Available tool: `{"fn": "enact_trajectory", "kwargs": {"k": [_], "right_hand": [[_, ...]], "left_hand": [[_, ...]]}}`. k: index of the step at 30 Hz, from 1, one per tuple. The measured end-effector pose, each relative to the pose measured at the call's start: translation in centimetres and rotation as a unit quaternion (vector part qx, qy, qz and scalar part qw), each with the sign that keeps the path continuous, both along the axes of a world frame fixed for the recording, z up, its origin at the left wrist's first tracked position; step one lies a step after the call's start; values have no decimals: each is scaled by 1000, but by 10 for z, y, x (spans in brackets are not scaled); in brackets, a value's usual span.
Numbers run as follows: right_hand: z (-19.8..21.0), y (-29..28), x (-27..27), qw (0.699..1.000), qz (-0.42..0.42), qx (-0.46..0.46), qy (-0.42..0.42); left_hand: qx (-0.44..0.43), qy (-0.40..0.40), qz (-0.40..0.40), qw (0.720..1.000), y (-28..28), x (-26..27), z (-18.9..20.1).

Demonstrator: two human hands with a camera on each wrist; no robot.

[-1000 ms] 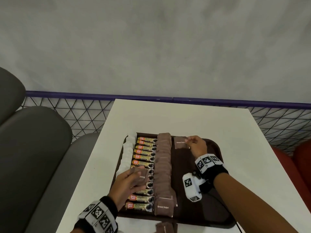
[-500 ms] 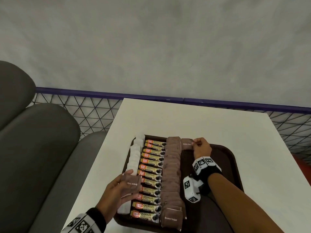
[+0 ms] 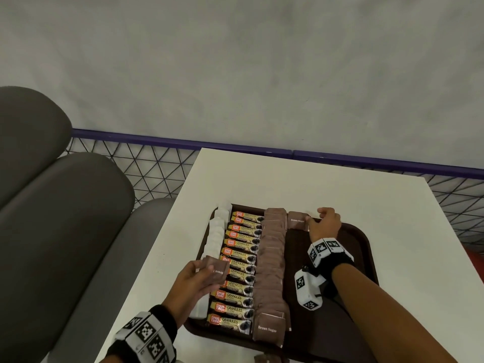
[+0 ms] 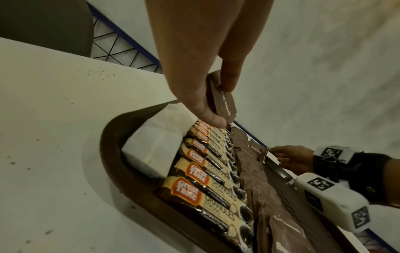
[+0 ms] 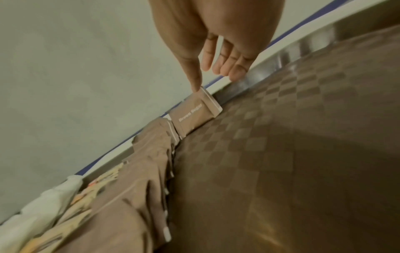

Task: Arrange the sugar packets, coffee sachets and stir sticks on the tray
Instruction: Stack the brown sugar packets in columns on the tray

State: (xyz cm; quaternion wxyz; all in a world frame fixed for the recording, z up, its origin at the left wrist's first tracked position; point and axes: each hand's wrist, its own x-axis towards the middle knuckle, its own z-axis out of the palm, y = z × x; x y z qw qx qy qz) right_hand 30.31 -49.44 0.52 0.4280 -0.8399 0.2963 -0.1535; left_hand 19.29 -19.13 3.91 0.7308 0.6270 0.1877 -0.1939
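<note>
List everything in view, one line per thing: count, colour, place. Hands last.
tray: one, dark brown, on the table's near half.
white packets: a column, count unclear, white, along the tray's left edge.
coffee sachets: about twelve, gold and black with orange labels, a column right of the white packets.
brown sugar column: overlapping row, count unclear, brown, right of the coffee sachets.
far brown sugar packet: one, brown, at the tray's far edge, beside the column's top.
held brown sugar packet: one, brown, above the tray's left side.
table: one, white.
seats: grey, left of the table.
railing: purple bar over black mesh, behind the table.
left hand: holds the held brown sugar packet.
right hand: fingertip touching the far brown sugar packet.
</note>
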Motion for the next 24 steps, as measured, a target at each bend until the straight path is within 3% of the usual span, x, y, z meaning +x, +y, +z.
{"fn": "enact_trajectory", "kwargs": {"k": [6, 10, 15, 18, 21, 24], "right_hand": [[22, 10, -19, 997, 59, 23, -54], [43, 35, -47, 979, 181, 87, -44], [65, 71, -89, 899, 394, 190, 32], [61, 86, -102, 858, 463, 216, 54], [54, 92, -107, 859, 470, 193, 53], [55, 89, -109, 868, 404, 286, 47]], "left_hand": [[27, -29, -18, 999, -7, -5, 5], [47, -57, -29, 997, -17, -9, 11], [45, -85, -45, 994, -31, -15, 18], [50, -98, -73, 991, -37, -16, 21], [38, -84, -53, 994, -42, -16, 22], [31, -61, -58, 996, -44, -15, 21]]}}
